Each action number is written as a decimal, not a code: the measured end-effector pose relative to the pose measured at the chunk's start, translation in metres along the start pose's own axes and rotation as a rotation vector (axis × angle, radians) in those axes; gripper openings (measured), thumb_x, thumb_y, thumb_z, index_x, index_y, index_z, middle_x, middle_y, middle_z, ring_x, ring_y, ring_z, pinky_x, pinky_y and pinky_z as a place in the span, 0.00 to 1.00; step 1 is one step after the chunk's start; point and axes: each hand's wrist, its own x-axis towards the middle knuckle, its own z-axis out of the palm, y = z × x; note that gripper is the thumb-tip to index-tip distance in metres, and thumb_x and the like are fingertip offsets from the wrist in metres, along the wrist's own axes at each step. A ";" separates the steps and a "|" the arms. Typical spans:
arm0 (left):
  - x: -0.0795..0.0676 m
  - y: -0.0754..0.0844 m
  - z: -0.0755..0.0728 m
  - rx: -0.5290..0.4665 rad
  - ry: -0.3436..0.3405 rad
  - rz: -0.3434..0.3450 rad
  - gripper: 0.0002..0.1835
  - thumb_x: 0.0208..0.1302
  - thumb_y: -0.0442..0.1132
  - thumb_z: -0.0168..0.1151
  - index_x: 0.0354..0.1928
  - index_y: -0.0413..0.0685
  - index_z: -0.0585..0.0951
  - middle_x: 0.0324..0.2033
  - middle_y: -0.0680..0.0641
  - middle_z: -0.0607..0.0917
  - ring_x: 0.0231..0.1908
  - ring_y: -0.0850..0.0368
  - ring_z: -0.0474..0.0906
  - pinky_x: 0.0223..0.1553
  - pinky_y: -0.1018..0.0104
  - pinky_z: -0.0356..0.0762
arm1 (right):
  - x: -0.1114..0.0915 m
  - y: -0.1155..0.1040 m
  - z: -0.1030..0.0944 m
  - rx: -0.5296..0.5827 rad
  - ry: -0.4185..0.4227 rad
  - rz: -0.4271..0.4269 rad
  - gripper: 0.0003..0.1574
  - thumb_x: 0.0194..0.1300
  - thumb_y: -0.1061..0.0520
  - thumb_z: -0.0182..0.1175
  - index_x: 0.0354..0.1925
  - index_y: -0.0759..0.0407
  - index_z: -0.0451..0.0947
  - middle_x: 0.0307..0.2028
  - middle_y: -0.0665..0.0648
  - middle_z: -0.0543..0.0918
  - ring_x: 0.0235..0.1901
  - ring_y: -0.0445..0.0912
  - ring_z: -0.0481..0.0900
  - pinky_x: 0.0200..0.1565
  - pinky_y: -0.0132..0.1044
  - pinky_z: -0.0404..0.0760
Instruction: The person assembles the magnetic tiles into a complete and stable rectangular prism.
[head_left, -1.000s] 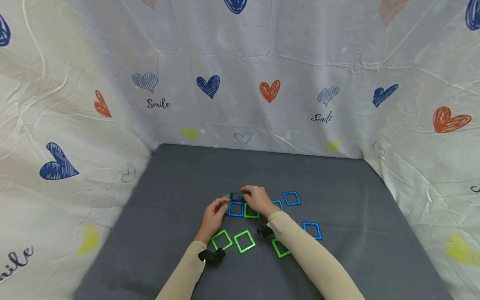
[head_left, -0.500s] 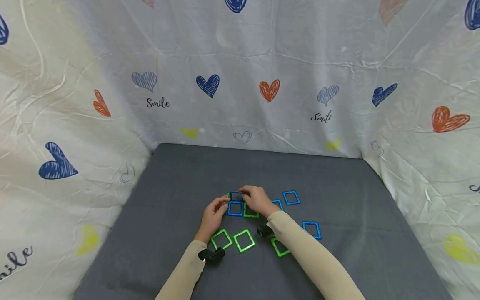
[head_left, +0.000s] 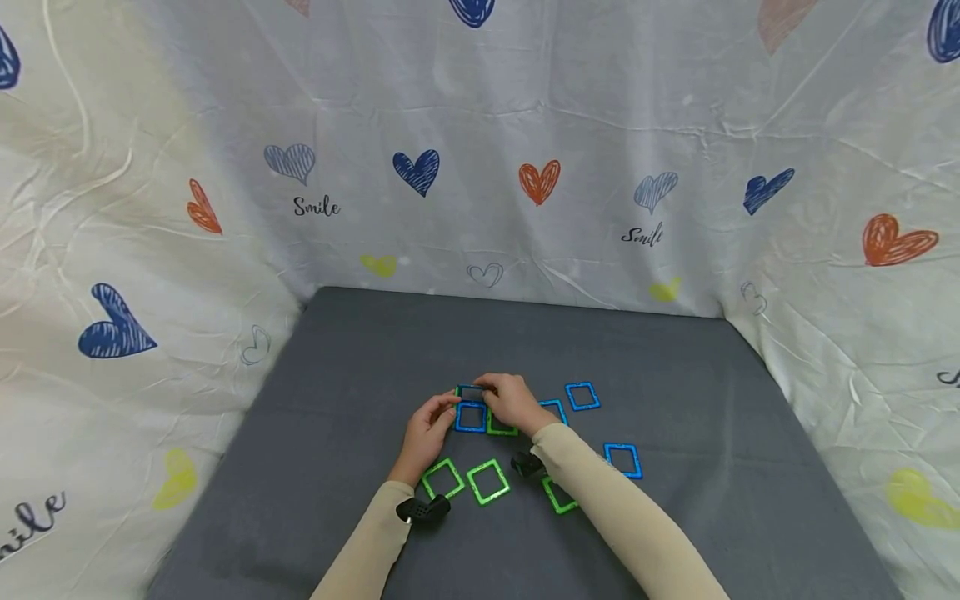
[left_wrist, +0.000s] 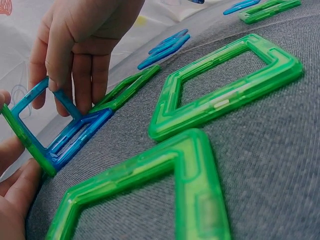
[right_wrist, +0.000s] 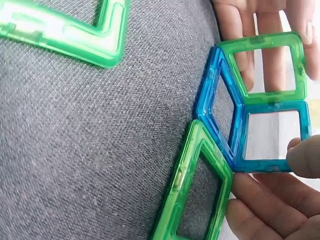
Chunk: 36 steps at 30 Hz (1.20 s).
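Square magnetic tiles with open centres are joined at the middle of the table. My left hand [head_left: 427, 429] pinches a green tile [right_wrist: 260, 41] standing upright at the left side of a flat blue tile [head_left: 470, 430]. The right hand [head_left: 513, 404] pinches an upright blue tile [right_wrist: 265, 166] at the flat one's far edge, its thumb on the frame. In the right wrist view, the two upright tiles meet along one edge. A flat green tile [head_left: 502, 432] adjoins the flat blue tile on the right, partly hidden by my right hand in the head view.
Nearer me lie loose green tiles [head_left: 496, 497], with another green tile [head_left: 558, 511] partly under the right forearm. Blue tiles [head_left: 582, 407] are scattered to the right, one [head_left: 639, 462] beside the right sleeve. A heart-printed cloth [head_left: 480, 225] hangs behind the grey table [head_left: 375, 350].
My right hand has shifted very slightly left together with the upright blue tile. The left hand and the loose tiles stay in place.
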 end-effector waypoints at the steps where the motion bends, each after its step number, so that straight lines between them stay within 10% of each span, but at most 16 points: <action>1: -0.002 0.004 0.000 0.001 -0.004 -0.001 0.15 0.77 0.31 0.51 0.58 0.33 0.80 0.70 0.34 0.74 0.70 0.36 0.70 0.69 0.39 0.68 | 0.000 -0.001 0.000 0.007 -0.004 0.002 0.20 0.77 0.62 0.52 0.61 0.60 0.81 0.55 0.62 0.86 0.21 0.41 0.71 0.31 0.35 0.74; 8: -0.009 0.024 -0.004 -0.013 -0.016 0.002 0.15 0.77 0.31 0.52 0.59 0.32 0.80 0.69 0.34 0.75 0.69 0.36 0.71 0.68 0.40 0.69 | -0.001 -0.002 0.000 -0.008 0.014 -0.019 0.19 0.76 0.62 0.52 0.60 0.59 0.81 0.54 0.61 0.87 0.19 0.40 0.69 0.31 0.35 0.73; 36: -0.007 0.020 -0.003 -0.022 0.000 0.000 0.14 0.76 0.32 0.53 0.57 0.36 0.81 0.69 0.36 0.76 0.69 0.38 0.73 0.67 0.44 0.72 | -0.001 -0.003 0.006 -0.004 0.035 0.020 0.20 0.77 0.62 0.51 0.61 0.58 0.81 0.52 0.60 0.87 0.14 0.40 0.65 0.25 0.32 0.69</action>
